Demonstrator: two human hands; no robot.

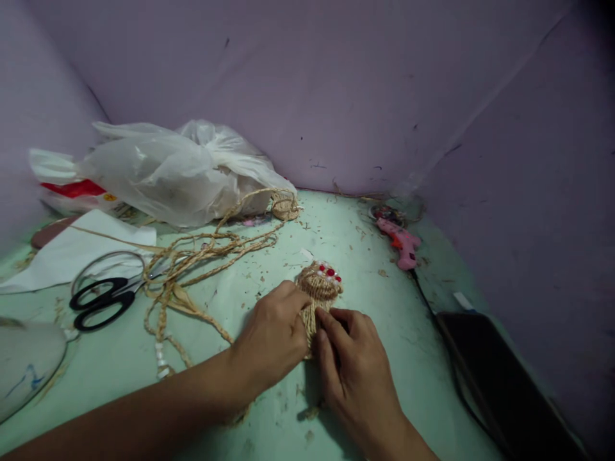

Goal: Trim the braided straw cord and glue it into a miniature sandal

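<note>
A small woven piece of tan braided cord (pixel 321 289), trimmed along its far end with red and white beads (pixel 330 273), lies between my hands on the table. My left hand (pixel 276 330) is closed on its left edge, fingers curled. On the other side, my right hand (pixel 358 365) pinches its lower right part with thumb and fingertips. The fingers hide some of the piece's edges and near end. Left of my left hand, a loose tangle of braided cord (pixel 211 253) spreads over the table.
Black-handled scissors (pixel 103 304) lie at the left near white paper (pixel 91 240). Behind them sits a knotted plastic bag (pixel 182 169). A pink glue gun (pixel 401 242) with a black cable lies at right, beyond a dark flat device (pixel 500 378). Purple walls enclose the green table (pixel 408 333).
</note>
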